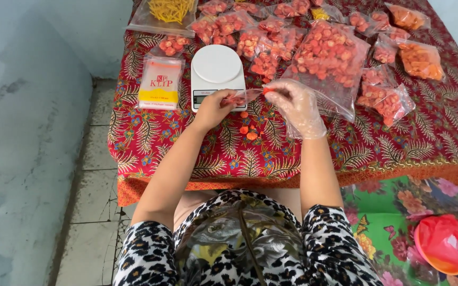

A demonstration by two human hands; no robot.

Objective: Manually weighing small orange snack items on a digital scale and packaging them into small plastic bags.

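Low surface [430, 143] under a red cloth patterned with gold fern leaves, crowded along the far side with sealed clear bags of orange-red snack pieces. Biggest bag [328, 58] lying open-mouthed just beyond the right hand. White kitchen scale [217, 74] near the middle, bare-topped; pack of small zip bags [159, 82] just left of it. Left hand [214, 108], bare, pinching a small clear bag [242, 97] at the scale's front edge. Right hand [296, 106], in a loose plastic glove, fingertips closed on one orange piece [267, 90] at the bag's mouth. Few loose pieces [249, 131] on the cloth below.
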